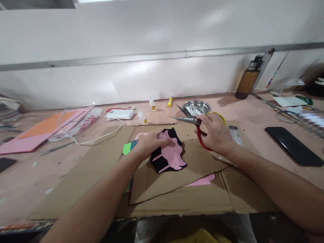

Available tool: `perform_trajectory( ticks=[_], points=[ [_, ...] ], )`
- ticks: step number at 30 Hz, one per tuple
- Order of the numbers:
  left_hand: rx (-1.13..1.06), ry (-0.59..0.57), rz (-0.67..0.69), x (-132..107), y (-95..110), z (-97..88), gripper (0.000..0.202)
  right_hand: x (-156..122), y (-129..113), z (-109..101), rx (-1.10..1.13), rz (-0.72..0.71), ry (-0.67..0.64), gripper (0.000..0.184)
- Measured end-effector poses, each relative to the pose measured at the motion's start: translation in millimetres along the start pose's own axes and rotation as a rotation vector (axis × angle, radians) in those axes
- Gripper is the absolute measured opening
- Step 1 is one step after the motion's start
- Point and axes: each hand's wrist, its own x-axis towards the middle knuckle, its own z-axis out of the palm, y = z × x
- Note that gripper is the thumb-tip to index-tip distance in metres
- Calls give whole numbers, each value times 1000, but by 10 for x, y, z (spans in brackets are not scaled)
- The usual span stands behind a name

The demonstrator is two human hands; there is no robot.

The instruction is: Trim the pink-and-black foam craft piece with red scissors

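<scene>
My left hand rests on a black and pink cut-out shape that lies on a flattened cardboard sheet; its fingers curl over the shape's upper edge. My right hand is closed on the red handles of a pair of scissors, whose blades stand apart and point left, above the cardboard. Green paper and a pink scrap peek out beside the shape.
A steel bowl, glue bottles, a yellow glue stick and a white device with cable sit behind. Pink and orange sheets lie left. A black phone, ruler and brown bottle are right.
</scene>
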Motion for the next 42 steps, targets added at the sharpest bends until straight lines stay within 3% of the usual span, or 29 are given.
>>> perform_trajectory(
  ticks=[2, 4, 8, 10, 12, 16, 20, 25, 30, 36, 38, 42],
  points=[
    [207, 23, 67, 20, -9, -5, 22, -9, -2, 8, -10, -6, -16, 29],
    [280, 50, 147, 40, 6, -8, 20, -20, -3, 19, -11, -15, -33, 30],
    [188, 258, 315, 58, 67, -27, 29, -37, -13, 44, -3, -16, -21, 32],
    [77, 288, 343, 47, 91, -26, 27, -40, -34, 46, 102, -5, -38, 35],
    [-108, 225, 317, 24, 113, 4, 26, -43, -66, 38, 342, 18, -145, 39],
    [-533, -5, 213, -52, 186, 140, 28, -74, -146, 9, 981, 143, -460, 34],
    [-651, -145, 221, -139, 283, 254, 27, -131, -207, 7, 1477, 260, -693, 38],
    [-652, -171, 221, -205, 325, 289, 20, -163, -243, 25, 1747, 281, -829, 46],
    [-718, -186, 196, -196, 327, 278, 19, -164, -274, 15, 1624, 224, -773, 42],
    [-795, -114, 163, -209, 283, 353, 20, -110, -411, -14, 1132, 289, -415, 21],
    [-758, -100, 167, -265, 263, 427, 26, -99, -457, -14, 1043, 300, -362, 22],
    [-599, -195, 185, -369, 251, 573, 35, -144, -517, 8, 793, 245, -292, 37]
  ],
)
